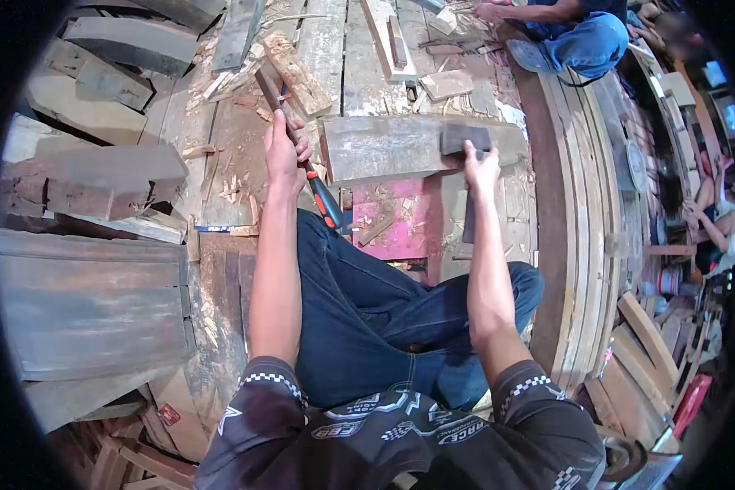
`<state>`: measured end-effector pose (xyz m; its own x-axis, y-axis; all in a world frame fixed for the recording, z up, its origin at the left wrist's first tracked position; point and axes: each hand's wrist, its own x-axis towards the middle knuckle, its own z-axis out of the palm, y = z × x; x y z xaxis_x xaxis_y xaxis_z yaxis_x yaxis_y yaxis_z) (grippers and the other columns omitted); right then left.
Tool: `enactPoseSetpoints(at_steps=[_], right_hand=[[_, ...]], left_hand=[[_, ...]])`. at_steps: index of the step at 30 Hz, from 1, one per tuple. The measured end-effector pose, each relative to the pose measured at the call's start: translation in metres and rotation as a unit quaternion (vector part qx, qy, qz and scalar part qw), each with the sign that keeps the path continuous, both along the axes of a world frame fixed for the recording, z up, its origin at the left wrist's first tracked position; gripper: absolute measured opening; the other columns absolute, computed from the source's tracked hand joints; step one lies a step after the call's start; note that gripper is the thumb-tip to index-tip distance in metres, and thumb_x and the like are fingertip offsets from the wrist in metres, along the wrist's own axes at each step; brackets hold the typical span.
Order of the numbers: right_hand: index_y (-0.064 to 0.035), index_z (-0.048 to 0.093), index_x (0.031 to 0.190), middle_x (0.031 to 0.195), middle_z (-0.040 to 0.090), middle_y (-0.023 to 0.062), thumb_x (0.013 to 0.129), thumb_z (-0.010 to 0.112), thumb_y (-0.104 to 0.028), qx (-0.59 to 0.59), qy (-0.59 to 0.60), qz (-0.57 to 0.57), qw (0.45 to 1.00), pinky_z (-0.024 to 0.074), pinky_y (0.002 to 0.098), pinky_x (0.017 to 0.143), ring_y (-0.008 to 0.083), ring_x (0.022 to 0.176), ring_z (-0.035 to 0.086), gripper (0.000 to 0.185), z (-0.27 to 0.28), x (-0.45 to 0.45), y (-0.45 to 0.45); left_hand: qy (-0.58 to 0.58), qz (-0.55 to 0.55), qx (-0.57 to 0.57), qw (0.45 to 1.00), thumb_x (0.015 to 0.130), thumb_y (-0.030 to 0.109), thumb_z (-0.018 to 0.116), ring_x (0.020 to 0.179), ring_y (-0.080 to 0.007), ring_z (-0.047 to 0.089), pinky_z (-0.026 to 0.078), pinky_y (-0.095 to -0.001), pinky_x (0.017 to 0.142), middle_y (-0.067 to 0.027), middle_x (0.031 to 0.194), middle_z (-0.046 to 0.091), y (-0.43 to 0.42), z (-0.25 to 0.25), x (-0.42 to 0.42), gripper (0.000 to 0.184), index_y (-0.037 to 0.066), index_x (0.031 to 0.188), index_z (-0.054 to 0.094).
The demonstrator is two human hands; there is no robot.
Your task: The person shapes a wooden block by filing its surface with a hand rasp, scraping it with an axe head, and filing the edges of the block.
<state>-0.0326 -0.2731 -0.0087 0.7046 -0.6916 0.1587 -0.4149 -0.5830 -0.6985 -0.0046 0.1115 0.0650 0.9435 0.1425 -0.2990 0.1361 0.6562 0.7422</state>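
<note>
In my left hand (284, 159) is a chisel (325, 200) with a black and orange handle. My fingers are wrapped round its long dark blade, which points up and away to the left, while the handle hangs toward my lap. My right hand (482, 170) grips a dark, blocky mallet (464, 139) by its head, thumb on top. A dark handle-like length shows below that hand. The mallet head is over the right part of a thick grey wooden board (384, 147) lying crosswise before me; whether it touches the board I cannot tell.
Wood chips and offcuts (298, 73) litter the plank floor. A pink sheet (390, 216) lies under the board's near side. Carved timbers (106, 184) are stacked at left, long planks (584, 204) run along the right. Another person (580, 41) sits at top right; another is farther right.
</note>
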Motion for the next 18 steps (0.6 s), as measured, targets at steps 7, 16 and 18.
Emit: enactPoseSetpoints(at_steps=[7, 16, 18], right_hand=[[0.0089, 0.047, 0.113, 0.087, 0.067, 0.0281, 0.086, 0.07, -0.042, 0.09, 0.142, -0.035, 0.985, 0.0528, 0.0424, 0.049, 0.0332, 0.056, 0.067, 0.062, 0.05, 0.007, 0.018], [0.0086, 0.04, 0.123, 0.108, 0.062, 0.0335, 0.085, 0.068, -0.048, 0.007, 0.16, 0.092, 0.983, 0.0507, 0.049, 0.088, 0.0463, 0.103, 0.062, 0.074, 0.028, 0.047, 0.124], [0.0097, 0.04, 0.124, 0.105, 0.063, 0.0332, 0.086, 0.067, -0.047, 0.041, 0.151, 0.128, 0.979, 0.0514, 0.0489, 0.086, 0.0459, 0.1, 0.063, 0.073, 0.032, 0.051, 0.151]], left_hand=[[-0.003, -0.002, -0.007, 1.0, 0.102, 0.042, 0.047, 0.049, -0.0061, 0.036, 0.028, -0.0208, 0.039, -0.0026, 0.079, 0.044, -0.003, 0.005, 0.001, 0.039, 0.003, 0.092, 0.047], [-0.007, -0.025, -0.013, 1.0, 0.102, 0.043, 0.045, 0.049, -0.0061, 0.036, 0.029, -0.0213, 0.039, -0.0046, 0.083, 0.047, -0.006, 0.0, 0.003, 0.039, 0.005, 0.092, 0.045], [-0.019, -0.028, -0.016, 0.999, 0.102, 0.043, 0.045, 0.049, -0.0063, 0.036, 0.028, -0.0214, 0.039, -0.0043, 0.082, 0.046, -0.003, -0.002, 0.003, 0.039, 0.005, 0.092, 0.046]])
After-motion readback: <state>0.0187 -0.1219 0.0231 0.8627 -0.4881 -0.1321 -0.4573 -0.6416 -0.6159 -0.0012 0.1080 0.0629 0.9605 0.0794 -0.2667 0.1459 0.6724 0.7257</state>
